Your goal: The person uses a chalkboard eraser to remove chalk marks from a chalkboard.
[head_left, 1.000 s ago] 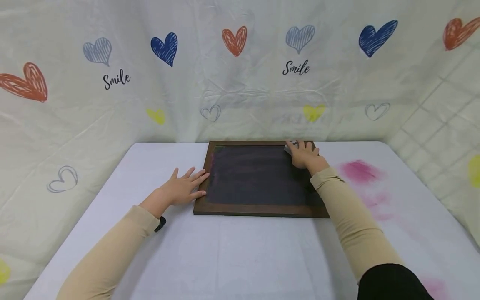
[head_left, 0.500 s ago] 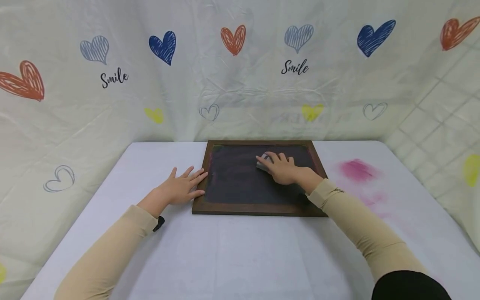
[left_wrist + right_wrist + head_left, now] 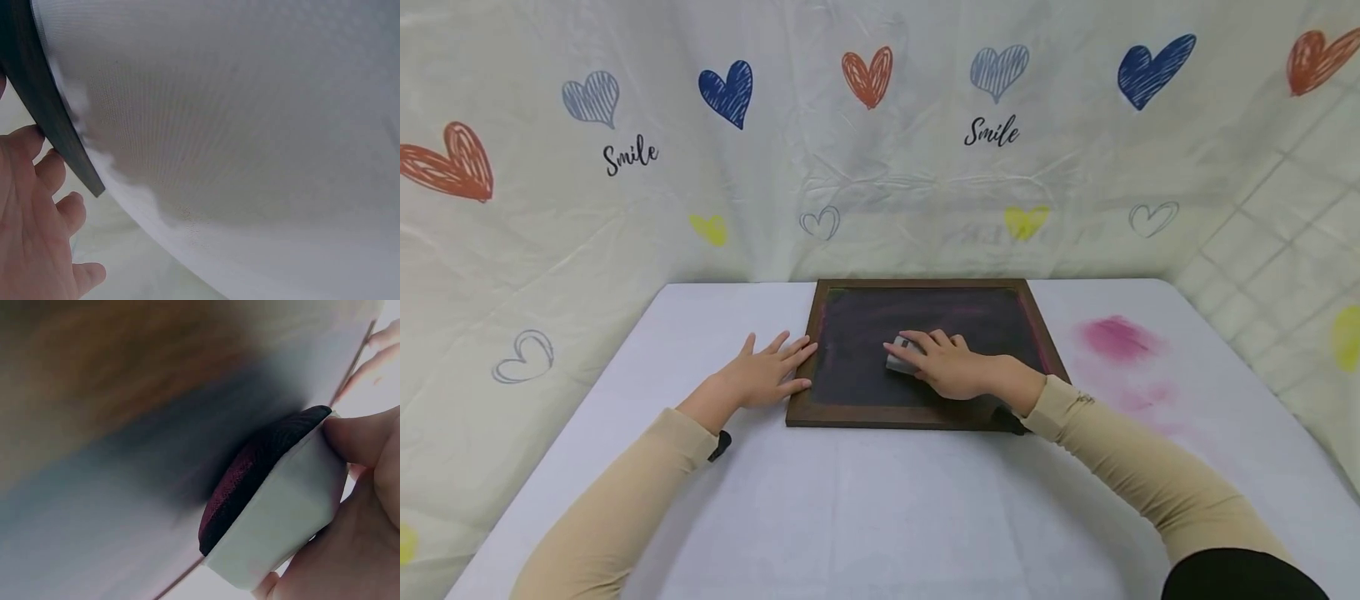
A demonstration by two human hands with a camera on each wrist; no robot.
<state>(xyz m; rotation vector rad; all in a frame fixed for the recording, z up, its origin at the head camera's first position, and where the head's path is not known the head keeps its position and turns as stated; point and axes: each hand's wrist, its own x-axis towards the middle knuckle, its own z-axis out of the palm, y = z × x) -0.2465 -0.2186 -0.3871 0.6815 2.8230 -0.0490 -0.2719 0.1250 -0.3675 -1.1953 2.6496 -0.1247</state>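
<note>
A chalkboard (image 3: pixel 857 371) with a brown wooden frame (image 3: pixel 865 416) lies flat on the white-covered table. My left hand (image 3: pixel 758 380) rests on the frame's left side, fingers spread and straight. The left wrist view shows those fingertips at the dark frame edge (image 3: pixel 50 100). Over the middle of the board, my right hand (image 3: pixel 957 368) grips a grey-white chalkboard eraser (image 3: pixel 904 357). In the right wrist view, thumb and fingers hold the body of the eraser (image 3: pixel 281 500), and its dark felt pad (image 3: pixel 231 494), stained magenta, faces the board.
Pink smudges (image 3: pixel 1118 340) mark the tablecloth to the right of the board. Behind the table hangs a pale curtain (image 3: pixel 760 183) printed with hearts and "Smile". The board's far edge lies close to that curtain.
My right hand has slid the eraser from the board's far right corner leftward and nearer, to the middle. My left hand has stayed on the frame's left side.
</note>
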